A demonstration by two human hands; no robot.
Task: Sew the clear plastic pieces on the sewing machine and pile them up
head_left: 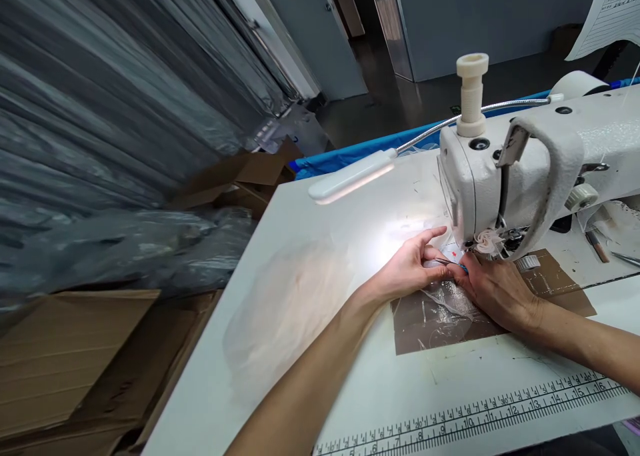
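Note:
Under the head of a white sewing machine (463, 183), my two hands meet near the needle area. My left hand (417, 263) pinches the edge of a thin translucent material (450, 296), its index finger stretched out toward the machine. My right hand (500, 293) is closed close beside it, with a small tool with a blue part (457, 267) at its fingertips; its pointed metal end reaches toward my left fingers. The translucent material lies over a brown sheet (425, 326) on the white table (370, 376).
A lit white lamp (353, 175) on a bendy metal neck hangs over the table. A printed ruler (470, 423) runs along the front edge. Tweezers (625, 259) lie at the right. Cardboard boxes (70, 349) and plastic bags stand left of the table.

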